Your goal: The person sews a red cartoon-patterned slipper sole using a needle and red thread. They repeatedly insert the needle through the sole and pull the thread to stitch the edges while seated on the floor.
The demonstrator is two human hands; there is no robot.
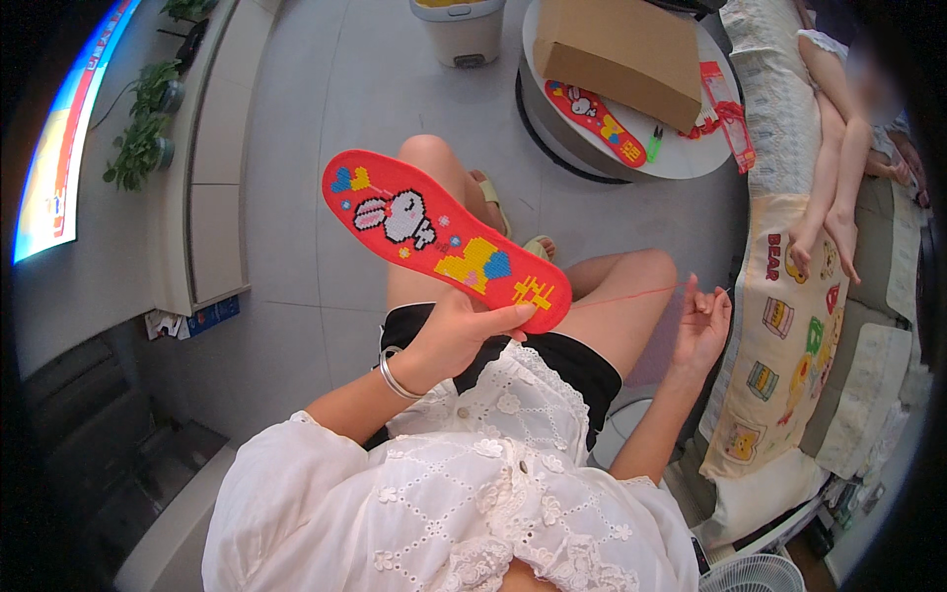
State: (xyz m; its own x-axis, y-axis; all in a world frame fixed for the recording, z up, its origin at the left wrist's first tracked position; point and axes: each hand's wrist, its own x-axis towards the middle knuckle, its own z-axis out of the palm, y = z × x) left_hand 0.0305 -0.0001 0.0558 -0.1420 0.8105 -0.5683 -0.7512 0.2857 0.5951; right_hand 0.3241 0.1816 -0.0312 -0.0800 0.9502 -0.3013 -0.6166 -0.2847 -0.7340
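Note:
A red embroidered insole hangs tilted over my lap. On its face are a white rabbit, yellow and blue hearts and a yellow stitched character near the heel. My left hand grips the heel end, its thumb lying on top and the fingers mostly hidden underneath. From the heel a thin red thread runs taut to the right. Out beside my right knee, my right hand is raised with its fingers curled and pinching the thread's end; whether a needle is there is too small to see.
Ahead on the right, a round white table carries a cardboard box, another red insole, green thread snips and red packaging. A bin stands left of it. Another person's legs rest on the sofa at right.

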